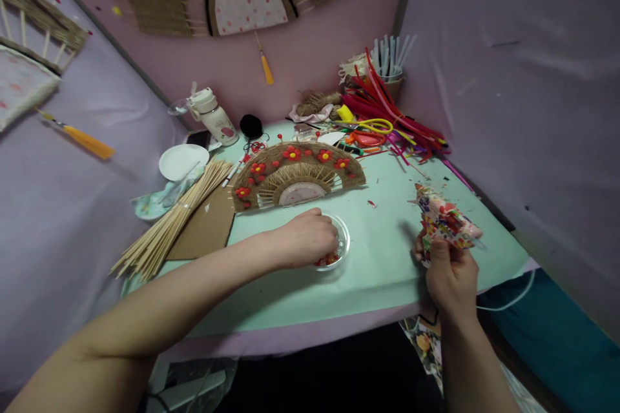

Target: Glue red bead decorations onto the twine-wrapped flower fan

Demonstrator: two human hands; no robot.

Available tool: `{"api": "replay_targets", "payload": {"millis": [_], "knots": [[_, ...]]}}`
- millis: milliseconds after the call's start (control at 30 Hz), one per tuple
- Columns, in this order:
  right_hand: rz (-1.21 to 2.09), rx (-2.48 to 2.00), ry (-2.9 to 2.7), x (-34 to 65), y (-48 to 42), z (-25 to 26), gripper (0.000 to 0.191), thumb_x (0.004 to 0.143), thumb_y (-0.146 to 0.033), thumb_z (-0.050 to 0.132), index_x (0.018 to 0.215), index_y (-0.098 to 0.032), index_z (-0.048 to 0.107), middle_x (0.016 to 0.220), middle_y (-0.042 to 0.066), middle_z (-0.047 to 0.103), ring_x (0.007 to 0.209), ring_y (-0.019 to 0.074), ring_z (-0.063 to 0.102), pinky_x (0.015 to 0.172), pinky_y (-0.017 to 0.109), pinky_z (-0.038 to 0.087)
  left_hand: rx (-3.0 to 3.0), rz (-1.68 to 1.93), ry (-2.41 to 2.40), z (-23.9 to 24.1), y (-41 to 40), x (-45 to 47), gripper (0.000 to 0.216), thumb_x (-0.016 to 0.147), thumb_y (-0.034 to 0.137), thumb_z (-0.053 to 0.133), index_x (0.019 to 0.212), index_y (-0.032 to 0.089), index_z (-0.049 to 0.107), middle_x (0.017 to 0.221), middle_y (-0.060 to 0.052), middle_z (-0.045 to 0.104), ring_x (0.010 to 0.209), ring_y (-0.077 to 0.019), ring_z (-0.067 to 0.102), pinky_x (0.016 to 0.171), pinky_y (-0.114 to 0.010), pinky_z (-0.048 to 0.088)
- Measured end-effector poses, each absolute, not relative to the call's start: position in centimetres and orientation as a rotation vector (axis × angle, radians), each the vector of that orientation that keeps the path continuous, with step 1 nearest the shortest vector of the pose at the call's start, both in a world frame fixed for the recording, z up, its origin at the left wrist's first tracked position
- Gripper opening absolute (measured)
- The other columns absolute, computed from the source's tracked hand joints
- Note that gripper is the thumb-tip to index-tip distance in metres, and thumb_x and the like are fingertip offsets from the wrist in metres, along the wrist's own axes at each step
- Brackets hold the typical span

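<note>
My left hand reaches down into a round clear plastic dish that holds small red and clear beads. Its fingers are curled together, and their tips are hidden, so what they pinch cannot be made out. To the right, my right hand is wrapped round the grip of a hot glue gun covered in colourful patterned wrapping, held above the table. Just behind the dish lies a fan-shaped piece wound in brown twine, with red flowers along its arc and a pale half-round centre.
At the left lie a bundle of thin sticks, cardboard, a white plate and a bottle. Scissors, red pipe cleaners and glue sticks crowd the back right. A white cord hangs at the right edge.
</note>
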State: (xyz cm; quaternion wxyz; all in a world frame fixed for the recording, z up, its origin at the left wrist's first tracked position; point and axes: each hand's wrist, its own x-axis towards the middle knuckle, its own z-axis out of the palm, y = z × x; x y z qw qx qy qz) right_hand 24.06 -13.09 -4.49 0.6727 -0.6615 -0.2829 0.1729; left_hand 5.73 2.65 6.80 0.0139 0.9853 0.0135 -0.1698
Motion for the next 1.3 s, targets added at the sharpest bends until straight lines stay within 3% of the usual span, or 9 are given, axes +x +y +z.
{"api": "replay_targets", "payload": {"millis": [133,300,567,833,1067,1300], "knots": [[0.394,-1.479,-0.649,24.0,-13.1,-4.2,0.038,0.086,-0.056,0.054,0.079,-0.018,0.055,0.063,-0.002,0.053,0.055,0.0106,0.048,0.054,0.027,0.039,3.003,-0.439,0.050,7.9,2.9,5.4,0.013,0.082,0.012,0.057,0.073,0.015,0.066,0.080,-0.008,0.069,0.076,-0.0177,0.058,0.067,-0.031,0.032],[0.370,-1.550,-0.635,23.9,-13.1,-3.9,0.043,0.083,-0.060,0.054,0.076,-0.018,0.056,0.060,-0.001,0.054,0.054,0.0116,0.048,0.054,0.027,0.040,2.402,0.109,0.291,10.0,3.9,1.8,0.012,0.087,0.023,0.058,0.088,0.017,0.067,0.090,-0.006,0.070,0.085,-0.0154,0.061,0.080,-0.028,0.042],[0.400,-1.632,-0.692,24.5,-13.3,-4.7,0.048,0.083,-0.064,0.051,0.071,-0.017,0.055,0.062,0.001,0.055,0.058,0.0138,0.050,0.058,0.028,0.041,1.150,0.973,0.666,4.6,3.9,-2.5,0.021,0.064,0.026,0.081,0.075,0.016,0.066,0.068,0.000,0.066,0.065,-0.0092,0.059,0.063,-0.021,0.047],[0.478,-1.529,-0.614,22.7,-13.5,-2.0,0.051,0.078,-0.065,0.058,0.087,-0.015,0.061,0.069,0.004,0.061,0.058,0.0152,0.053,0.055,0.028,0.045,0.734,0.994,0.652,3.2,3.7,-2.3,0.033,0.051,0.024,0.089,0.075,0.013,0.068,0.067,-0.001,0.067,0.063,-0.0064,0.061,0.064,-0.016,0.050],[0.722,-1.359,-0.703,15.9,-14.1,1.7,0.044,0.081,-0.058,0.057,0.083,-0.015,0.062,0.067,0.005,0.061,0.056,0.0147,0.052,0.049,0.026,0.043,0.707,0.946,0.541,3.4,2.9,-3.1,0.028,0.058,0.023,0.086,0.076,0.012,0.068,0.068,-0.002,0.068,0.063,-0.0061,0.061,0.062,-0.015,0.049],[0.921,-1.303,-0.902,11.8,-14.0,1.7,0.045,0.082,-0.060,0.054,0.078,-0.015,0.061,0.065,0.004,0.056,0.056,0.0146,0.049,0.050,0.026,0.042,0.715,0.911,0.472,3.6,2.5,-3.4,0.026,0.060,0.023,0.085,0.075,0.013,0.067,0.069,-0.002,0.068,0.063,-0.0071,0.061,0.065,-0.017,0.050]]}}
